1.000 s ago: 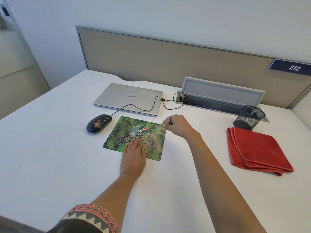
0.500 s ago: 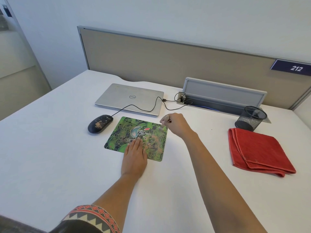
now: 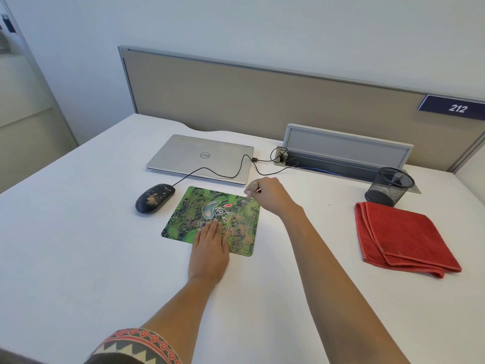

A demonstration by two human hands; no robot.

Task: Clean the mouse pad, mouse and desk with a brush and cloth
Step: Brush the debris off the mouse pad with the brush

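Observation:
A green patterned mouse pad [image 3: 194,214] lies on the white desk [image 3: 78,245], with brown crumbs on its right half. My left hand [image 3: 210,248] presses flat on the pad's near edge, fingers straight. My right hand [image 3: 267,195] pinches a small brush [image 3: 250,191] at the pad's far right corner, its bristles down on the pad. A black wired mouse [image 3: 153,197], speckled with crumbs, sits just left of the pad. A folded red cloth [image 3: 401,237] lies at the right.
A closed silver laptop [image 3: 202,157] lies behind the pad, the mouse cable running over it to a cable tray [image 3: 346,151]. A black mesh pen cup [image 3: 391,186] stands behind the cloth. A beige partition closes the desk's far side.
My right hand with the brush has shifted slightly left and away along the pad's far right corner. My left hand stays pressed on the pad.

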